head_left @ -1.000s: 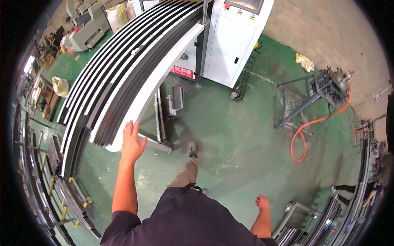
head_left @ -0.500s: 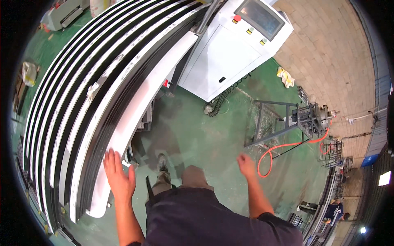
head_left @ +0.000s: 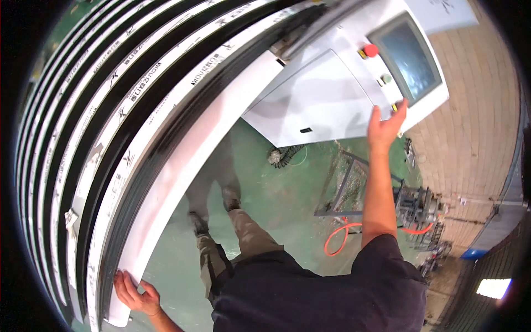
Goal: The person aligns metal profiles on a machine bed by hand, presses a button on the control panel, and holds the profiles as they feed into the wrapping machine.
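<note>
My left hand [head_left: 136, 294] rests on the near end of the long white ledge [head_left: 180, 182], fingers laid over its surface and thumb apart. Along that ledge runs a dark strip, beside several long white-and-black profiles [head_left: 135, 91] with printed film. My right hand [head_left: 385, 131] is raised at the white control cabinet [head_left: 315, 105], thumb and a finger apart, holding nothing visible. Its fingertip overlaps the lowest button by the screen [head_left: 407, 58]; whether it presses, I cannot tell. A red mushroom button [head_left: 370, 50] and a pale green button [head_left: 385, 79] sit farther up the panel.
A dark metal frame [head_left: 343, 185] with a mechanical unit [head_left: 421, 205] stands on the green floor [head_left: 276, 188] to the right. An orange hose [head_left: 332, 243] loops beside it. A black coiled cable [head_left: 287, 156] hangs beneath the cabinet. A tan brick wall [head_left: 470, 110] bounds the right.
My right hand has moved up and forward to the cabinet's button panel. My left hand has slid nearer along the ledge. The view has come closer to the machine.
</note>
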### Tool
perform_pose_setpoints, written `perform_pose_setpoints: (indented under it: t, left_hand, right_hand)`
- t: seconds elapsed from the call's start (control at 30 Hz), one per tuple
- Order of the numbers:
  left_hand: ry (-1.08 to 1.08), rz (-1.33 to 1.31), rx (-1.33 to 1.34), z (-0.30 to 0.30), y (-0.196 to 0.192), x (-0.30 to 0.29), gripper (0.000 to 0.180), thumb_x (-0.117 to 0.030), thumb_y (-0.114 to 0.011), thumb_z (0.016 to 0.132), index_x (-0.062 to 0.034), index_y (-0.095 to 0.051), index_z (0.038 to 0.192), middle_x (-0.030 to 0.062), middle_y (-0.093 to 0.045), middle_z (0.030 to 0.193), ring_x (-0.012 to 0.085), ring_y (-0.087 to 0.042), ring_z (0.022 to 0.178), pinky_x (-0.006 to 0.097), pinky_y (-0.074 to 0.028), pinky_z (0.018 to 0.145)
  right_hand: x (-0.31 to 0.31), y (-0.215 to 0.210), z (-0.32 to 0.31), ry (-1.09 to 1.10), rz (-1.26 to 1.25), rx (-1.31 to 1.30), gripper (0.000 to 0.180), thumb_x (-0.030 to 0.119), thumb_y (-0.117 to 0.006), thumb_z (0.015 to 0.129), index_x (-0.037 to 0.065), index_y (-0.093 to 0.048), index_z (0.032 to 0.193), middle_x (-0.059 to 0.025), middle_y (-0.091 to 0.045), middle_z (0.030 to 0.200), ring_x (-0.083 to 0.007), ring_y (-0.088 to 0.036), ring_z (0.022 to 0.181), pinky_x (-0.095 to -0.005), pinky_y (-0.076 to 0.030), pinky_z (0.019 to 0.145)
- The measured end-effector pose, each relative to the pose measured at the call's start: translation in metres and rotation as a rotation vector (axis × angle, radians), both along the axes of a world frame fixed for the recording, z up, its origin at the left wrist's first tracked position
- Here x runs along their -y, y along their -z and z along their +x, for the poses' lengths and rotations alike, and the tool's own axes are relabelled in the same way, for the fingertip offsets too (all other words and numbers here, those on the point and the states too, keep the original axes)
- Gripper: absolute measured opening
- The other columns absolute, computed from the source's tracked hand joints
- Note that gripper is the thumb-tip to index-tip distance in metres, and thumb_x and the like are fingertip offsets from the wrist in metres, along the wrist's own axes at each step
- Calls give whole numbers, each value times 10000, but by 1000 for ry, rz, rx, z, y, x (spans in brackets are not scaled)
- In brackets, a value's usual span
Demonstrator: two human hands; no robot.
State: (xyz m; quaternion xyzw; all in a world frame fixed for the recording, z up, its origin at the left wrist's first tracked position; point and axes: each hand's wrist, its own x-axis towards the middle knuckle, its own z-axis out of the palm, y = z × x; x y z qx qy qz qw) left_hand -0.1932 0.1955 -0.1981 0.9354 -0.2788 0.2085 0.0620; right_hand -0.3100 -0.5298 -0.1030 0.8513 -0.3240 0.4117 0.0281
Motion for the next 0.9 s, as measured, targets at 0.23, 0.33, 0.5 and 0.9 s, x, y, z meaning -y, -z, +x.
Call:
perform_pose_setpoints:
  t: [0.23, 0.33, 0.5, 0.9]
  left_hand:
    - [11, 107, 31, 0, 6, -9, 450, -267, -445, 1028, 61, -587, 1301, 236, -633, 1291, 415, -607, 1168, 503, -486, 1010]
    - [13, 98, 45, -4, 13, -14, 452, -270, -439, 1027, 52, -576, 1315, 242, -633, 1292, 421, -607, 1165, 509, -484, 1008]
    - [-2, 96, 53, -4, 11, -10, 471, -320, -454, 1047, 49, -591, 1305, 238, -646, 1286, 420, -627, 1142, 493, -499, 981]
    - [47, 106, 5, -4, 5, -15, 449, -273, -462, 1041, 59, -572, 1322, 275, -638, 1269, 437, -638, 1125, 519, -514, 964]
  right_hand:
    - [57, 28, 16, 128, -56, -143, 869, 167, -670, 854, -153, -198, 1509, -357, -290, 1544, -469, -282, 1459, -481, -201, 1231]
    - [59, 42, 27, 143, -157, -222, 856, 153, -671, 839, -154, -215, 1496, -364, -303, 1525, -494, -274, 1446, -512, -203, 1218]
    - [58, 46, 45, 216, -129, -140, 866, 146, -669, 817, -142, -221, 1501, -365, -314, 1512, -502, -261, 1440, -529, -193, 1216]
    - [48, 39, 56, 313, -216, -196, 860, 192, -646, 782, -126, -280, 1492, -342, -394, 1469, -487, -354, 1379, -540, -263, 1173]
